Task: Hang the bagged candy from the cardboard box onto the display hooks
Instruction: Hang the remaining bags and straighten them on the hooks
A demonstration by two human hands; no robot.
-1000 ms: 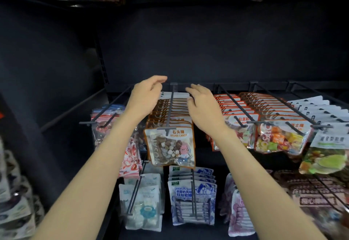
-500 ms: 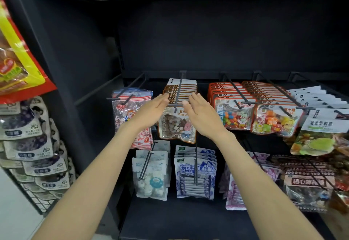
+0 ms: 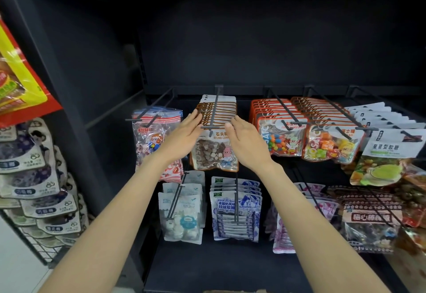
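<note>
Down at the bottom edge, a sliver of what may be the cardboard box (image 3: 235,291) peeks in (too little shows to be sure), and both bare forearms reach up from there. Left hand (image 3: 182,138) and right hand (image 3: 247,142) are flat-fingered and apart, holding nothing, one on each side of the stone candy bags (image 3: 215,147). Fingertips sit at the edges of the row; whether they press it I cannot tell. That row hangs on the centre display hook (image 3: 215,108), packed from the front bag back toward the dark rear panel (image 3: 253,50).

Risk, as I judge it: the front bag sits right at the hook's tip, so a careless squeeze or a brush on the way out could slide it off onto the shelf below. Just right, the colour beans bags (image 3: 282,138) hang close, and a wide wrist swing could knock them. Left, the striped bag (image 3: 156,136) hangs loosely and could swing too.
</note>
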